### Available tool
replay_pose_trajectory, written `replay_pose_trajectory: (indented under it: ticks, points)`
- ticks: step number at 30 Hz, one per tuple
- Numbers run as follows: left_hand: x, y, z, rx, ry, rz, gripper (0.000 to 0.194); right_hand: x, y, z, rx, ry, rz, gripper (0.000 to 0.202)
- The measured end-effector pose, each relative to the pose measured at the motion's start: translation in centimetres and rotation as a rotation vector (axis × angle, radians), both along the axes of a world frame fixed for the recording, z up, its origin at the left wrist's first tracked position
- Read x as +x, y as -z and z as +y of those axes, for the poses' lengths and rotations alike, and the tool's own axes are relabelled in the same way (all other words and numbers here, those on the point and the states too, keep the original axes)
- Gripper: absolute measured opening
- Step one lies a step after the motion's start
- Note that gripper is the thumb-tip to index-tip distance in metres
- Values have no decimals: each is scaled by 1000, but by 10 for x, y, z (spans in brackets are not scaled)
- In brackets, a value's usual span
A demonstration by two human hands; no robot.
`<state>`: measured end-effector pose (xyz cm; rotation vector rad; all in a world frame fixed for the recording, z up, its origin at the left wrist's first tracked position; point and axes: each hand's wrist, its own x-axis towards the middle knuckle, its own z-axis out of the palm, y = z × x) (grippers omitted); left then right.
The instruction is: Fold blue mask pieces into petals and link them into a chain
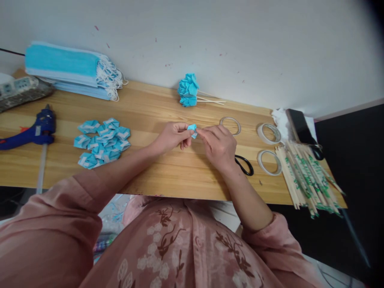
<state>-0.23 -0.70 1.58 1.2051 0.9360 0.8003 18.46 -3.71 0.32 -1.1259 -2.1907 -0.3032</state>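
Observation:
Above the middle of the wooden table, my left hand (179,135) pinches a small folded blue piece (192,129) with a white strip on it. The fingertips of my right hand (219,145) are closed at the right side of the same piece, touching it. A pile of similar folded blue pieces (103,141) with white strips lies to the left of my hands. Behind them, blue flowers (188,90) on thin sticks rest by the wall. Black scissors handles (244,165) show partly from under my right wrist.
A blue glue gun (37,130) and stacked blue face masks (64,64) lie on the left. Tape rolls (269,133) and a thin ring (230,125) are at right. Packs of wrapped chopsticks (309,174) overhang the front edge, near a dark phone (300,124).

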Motion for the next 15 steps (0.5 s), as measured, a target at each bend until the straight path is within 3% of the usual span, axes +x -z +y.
replay_pose_trajectory:
  ticks: [4,9,15]
  points:
    - [-1,0,1,6,0,6,30,1,0,1,-156,11,219,26]
    - [0,4,0,34,40,5,27,3,3,8,-569,-13,677,26]
    - [0,6,1,63,64,24,24,3,0,9,-782,-62,790,26]
